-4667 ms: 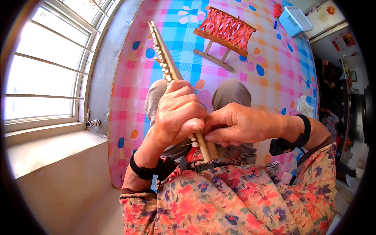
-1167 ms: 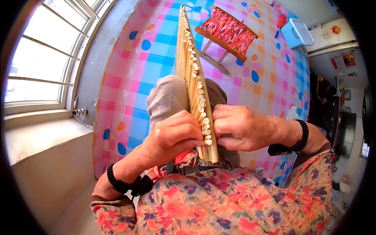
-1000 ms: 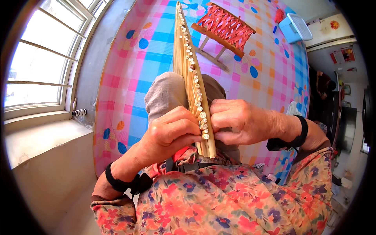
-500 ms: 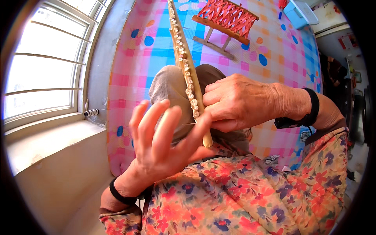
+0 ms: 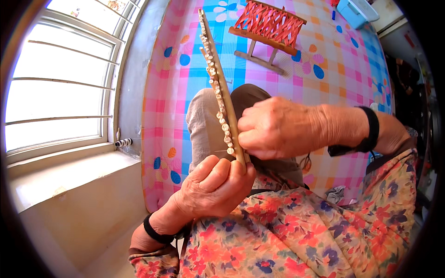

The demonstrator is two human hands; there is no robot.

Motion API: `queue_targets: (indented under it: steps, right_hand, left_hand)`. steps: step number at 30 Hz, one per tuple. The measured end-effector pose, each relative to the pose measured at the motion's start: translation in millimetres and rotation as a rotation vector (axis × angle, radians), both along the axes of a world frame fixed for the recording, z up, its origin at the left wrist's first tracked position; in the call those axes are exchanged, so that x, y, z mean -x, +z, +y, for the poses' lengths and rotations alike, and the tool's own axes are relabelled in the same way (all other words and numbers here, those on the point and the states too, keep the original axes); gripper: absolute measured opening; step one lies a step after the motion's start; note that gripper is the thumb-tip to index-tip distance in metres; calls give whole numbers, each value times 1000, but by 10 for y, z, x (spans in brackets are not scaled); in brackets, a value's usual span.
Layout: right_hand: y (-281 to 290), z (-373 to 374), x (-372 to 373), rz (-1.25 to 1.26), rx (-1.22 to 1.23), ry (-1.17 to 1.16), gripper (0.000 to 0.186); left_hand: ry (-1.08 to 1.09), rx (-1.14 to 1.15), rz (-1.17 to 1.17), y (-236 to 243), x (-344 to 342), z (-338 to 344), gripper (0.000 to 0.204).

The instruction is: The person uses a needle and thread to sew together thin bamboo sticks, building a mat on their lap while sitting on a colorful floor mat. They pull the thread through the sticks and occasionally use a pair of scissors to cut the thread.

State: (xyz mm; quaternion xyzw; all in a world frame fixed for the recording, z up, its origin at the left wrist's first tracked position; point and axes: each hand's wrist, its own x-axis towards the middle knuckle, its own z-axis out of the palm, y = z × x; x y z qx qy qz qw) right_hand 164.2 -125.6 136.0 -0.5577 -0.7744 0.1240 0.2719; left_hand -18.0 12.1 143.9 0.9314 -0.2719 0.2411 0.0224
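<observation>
A narrow stalk panel [image 5: 223,92], cut ends in a row, rises from a seated person's lap between the knees [image 5: 204,113]. Good work here probably needs its near end steadied, the stalks kept snug, and fingers clear of the thin needle-like strand [image 5: 220,151] at its lowest stalk. The left hand [image 5: 217,184] is curled closed around that near end. Farther up the panel's right side, the right hand [image 5: 274,127] bunches inward; what its fingertips pinch is hidden. Right of the panel's far end stands a red-laced stool [image 5: 269,28].
</observation>
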Motion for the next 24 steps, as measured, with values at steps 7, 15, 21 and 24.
queue_targets:
  steps: [7,15,21,24]
  right_hand:
    - [-17,-21,15,79,16,-37,12]
    - [12,-16,31,78,55,-36,12]
    - [66,-238,-2,-58,42,2,12]
    - [73,-552,-108,-53,88,-34,16]
  left_hand:
    - [-8,33,-11,-9,-18,13,24]
    - [-32,43,34,-14,-17,60,21]
    - [20,4,-8,-53,66,121,28]
    - [3,88,-2,-54,16,132,19]
